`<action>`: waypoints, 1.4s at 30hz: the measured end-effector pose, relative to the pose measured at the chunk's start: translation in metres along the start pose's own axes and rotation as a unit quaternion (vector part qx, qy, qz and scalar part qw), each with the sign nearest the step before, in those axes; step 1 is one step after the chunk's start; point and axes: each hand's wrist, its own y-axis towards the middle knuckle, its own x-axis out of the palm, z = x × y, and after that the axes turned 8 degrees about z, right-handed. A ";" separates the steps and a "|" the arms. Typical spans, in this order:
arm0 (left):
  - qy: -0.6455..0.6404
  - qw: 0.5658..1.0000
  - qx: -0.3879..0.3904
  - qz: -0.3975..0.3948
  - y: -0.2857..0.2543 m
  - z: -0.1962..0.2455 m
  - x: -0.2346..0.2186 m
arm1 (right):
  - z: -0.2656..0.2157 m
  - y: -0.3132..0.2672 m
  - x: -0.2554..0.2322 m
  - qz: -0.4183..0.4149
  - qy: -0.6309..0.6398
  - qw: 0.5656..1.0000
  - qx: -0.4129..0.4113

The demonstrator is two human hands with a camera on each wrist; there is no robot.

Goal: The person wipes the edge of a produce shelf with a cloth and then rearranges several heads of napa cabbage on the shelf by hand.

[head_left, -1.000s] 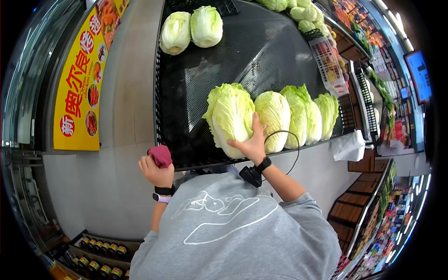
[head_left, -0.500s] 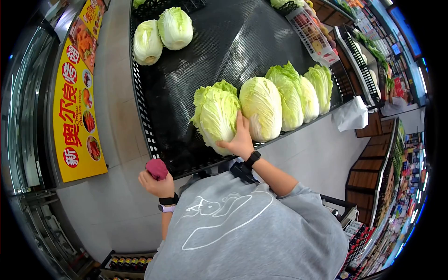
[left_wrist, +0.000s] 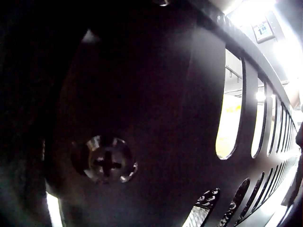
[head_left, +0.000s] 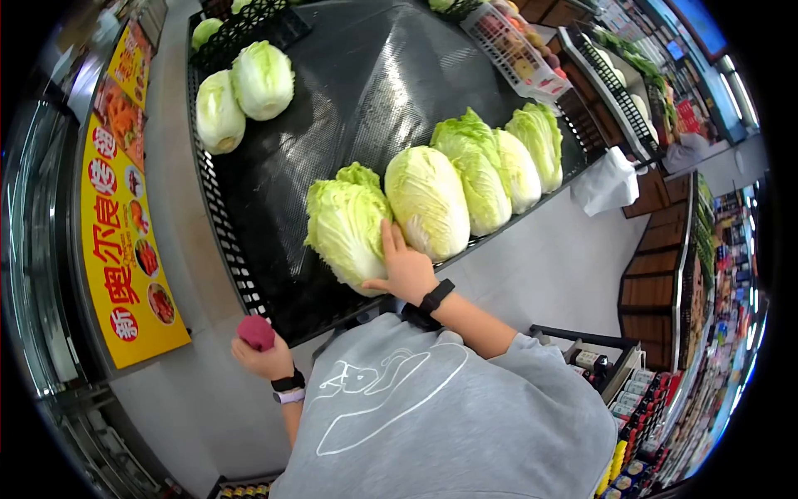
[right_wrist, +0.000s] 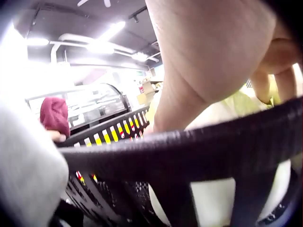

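My right hand [head_left: 410, 270] rests on the lower right side of the nearest Chinese cabbage [head_left: 345, 220], fingers extended and thumb spread near its base. That cabbage stands upright at the left end of a row along the tray's near edge, beside a paler, smoother cabbage [head_left: 426, 200]. In the right wrist view, the hand reaches over the black rim [right_wrist: 189, 151] onto the cabbage. My left hand [head_left: 270, 361], just outside the tray's near left corner, grips a bunched maroon cloth [head_left: 256, 333]. The left wrist view shows mostly the dark slotted tray wall [left_wrist: 165, 118].
More cabbages [head_left: 471, 175] continue the row rightward. Two others [head_left: 263, 81] stand at the tray's far left. A white basket of fruit [head_left: 515, 54] is at the back right, near a white bag [head_left: 609, 181]. A yellow sign [head_left: 129, 258] fronts the left counter. Bottled goods [head_left: 628, 399] are at lower right.
The head view has turned, so the tray appears tilted and shifted left. My right hand stays on the end cabbage, with thumb and fingers less widely spread. The left hand keeps the maroon cloth.
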 end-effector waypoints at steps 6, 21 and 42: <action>-0.013 0.999 0.029 0.004 0.001 -0.007 -0.001 | 0.011 0.000 0.013 -0.013 0.007 1.000 -0.021; -0.261 0.874 0.334 -0.240 0.075 0.177 -0.063 | -0.025 0.004 -0.083 0.034 0.336 0.880 -0.335; -0.433 0.734 0.511 0.117 0.140 0.242 -0.161 | 0.092 -0.037 -0.120 0.316 0.212 0.908 -0.177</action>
